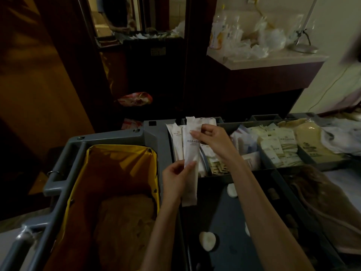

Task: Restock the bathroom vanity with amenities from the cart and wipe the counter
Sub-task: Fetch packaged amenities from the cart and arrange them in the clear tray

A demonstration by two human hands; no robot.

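Note:
I stand at a grey housekeeping cart [148,132]. My left hand [176,178] pinches the lower part of a long white amenity packet [191,153] that stands upright over the cart's tray. At the packet's upper part my right hand [213,140] pinches it between thumb and fingers. More white packets [175,137] of the same kind stand in the compartment just behind. The vanity counter [273,60] lies beyond the cart at the upper right, covered with crumpled plastic wrappers and bottles.
A yellow-lined bag [121,173] fills the cart's left half. Tray compartments hold cream sachets [277,147] and a tan pouch [310,141]. Small white round soaps [208,240] lie on the cart's dark lower shelf. A dark door frame [187,55] and a lamp base [303,48] stand behind.

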